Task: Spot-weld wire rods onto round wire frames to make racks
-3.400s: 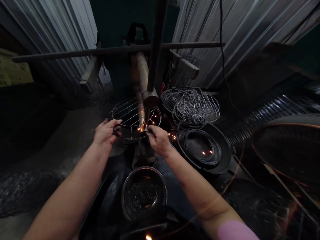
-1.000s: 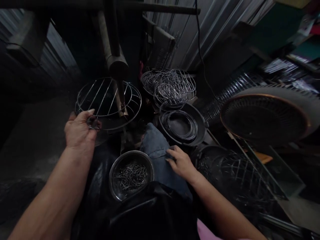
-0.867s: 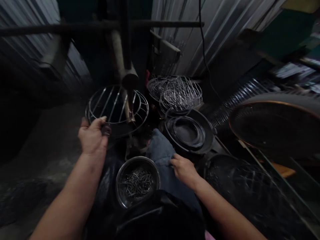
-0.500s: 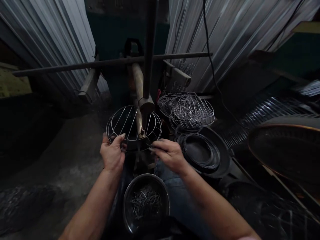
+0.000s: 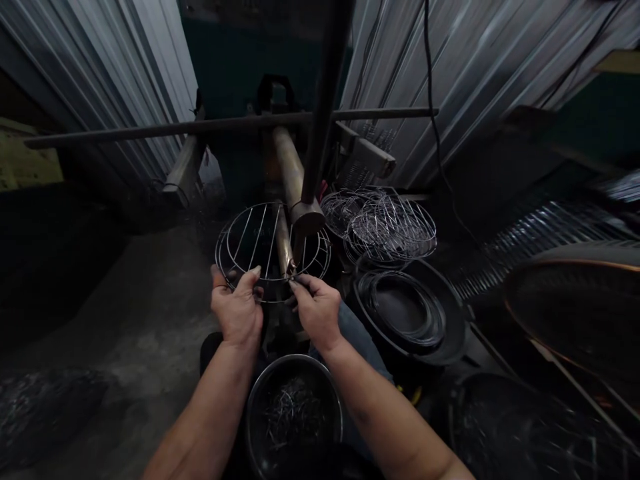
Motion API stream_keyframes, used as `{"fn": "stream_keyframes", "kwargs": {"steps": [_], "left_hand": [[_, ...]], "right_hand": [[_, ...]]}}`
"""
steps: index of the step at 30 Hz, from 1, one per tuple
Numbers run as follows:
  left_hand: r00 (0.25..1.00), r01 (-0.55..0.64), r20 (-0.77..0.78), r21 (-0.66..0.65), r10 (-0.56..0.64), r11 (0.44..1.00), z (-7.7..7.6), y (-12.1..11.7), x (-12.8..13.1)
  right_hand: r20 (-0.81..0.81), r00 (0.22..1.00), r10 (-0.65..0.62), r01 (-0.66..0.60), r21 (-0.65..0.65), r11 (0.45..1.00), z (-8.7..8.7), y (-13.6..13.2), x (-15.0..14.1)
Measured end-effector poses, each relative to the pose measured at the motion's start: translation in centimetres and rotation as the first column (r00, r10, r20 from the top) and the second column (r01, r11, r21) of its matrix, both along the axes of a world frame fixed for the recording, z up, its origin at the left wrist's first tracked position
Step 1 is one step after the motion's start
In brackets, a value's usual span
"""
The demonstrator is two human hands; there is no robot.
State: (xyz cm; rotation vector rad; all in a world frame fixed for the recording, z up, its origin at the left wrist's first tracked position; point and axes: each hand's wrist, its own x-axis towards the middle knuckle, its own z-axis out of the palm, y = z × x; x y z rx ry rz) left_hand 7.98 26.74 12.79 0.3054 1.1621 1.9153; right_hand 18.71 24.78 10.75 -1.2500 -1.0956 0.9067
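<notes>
A round wire rack (image 5: 255, 248) lies about level around the lower rod (image 5: 284, 248) of a metal machine, its near rim grasped by the left hand (image 5: 237, 312) between thumb and fingers. The right hand (image 5: 319, 312) has its fingertips at that rim beside the rod's tip, though what they grip, if anything, cannot be told. Nearer the person sits a metal bowl (image 5: 341, 415) of short wire pieces (image 5: 295, 410), and to the right a heap of wire racks (image 5: 393, 230) stands behind a wire coil (image 5: 434, 313).

Site presents as a metalworking workshop, evidenced by a cylindrical machine arm (image 5: 290, 167) with a round wire grid (image 5: 259, 238) below it, heaped wire grids (image 5: 393, 230) and coiled wire (image 5: 434, 313) to its right, and corrugated metal sheeting (image 5: 400, 67) behind it.
</notes>
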Motion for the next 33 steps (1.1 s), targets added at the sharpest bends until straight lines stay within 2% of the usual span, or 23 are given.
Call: {"fn": "stream_keyframes", "kwargs": {"steps": [6,14,19,28,33], "left_hand": [[0.999,0.008,0.047,-0.024,-0.007,1.000,0.2,0.0,0.1],[0.998,0.047,0.031,0.013,-0.048,0.999,0.1,0.5,0.0],[0.998,0.050,0.045,-0.005,-0.050,0.999,0.3,1.0,0.0],[0.996,0.079,0.056,-0.036,-0.077,0.996,-0.2,1.9,-0.2],[0.995,0.074,0.071,-0.060,-0.070,0.995,0.1,2.2,-0.2]], "right_hand": [[-0.007,0.998,-0.059,0.059,0.049,0.997,-1.4,-0.5,0.1],[0.052,0.995,-0.081,0.071,0.161,0.984,-1.7,-0.2,0.1],[0.088,0.992,-0.096,0.082,0.151,0.985,-2.1,0.2,0.2],[0.036,0.997,-0.068,0.063,0.117,0.991,-1.3,0.8,0.0],[0.026,0.998,-0.056,0.053,0.091,0.994,-1.2,1.1,0.0]]}}
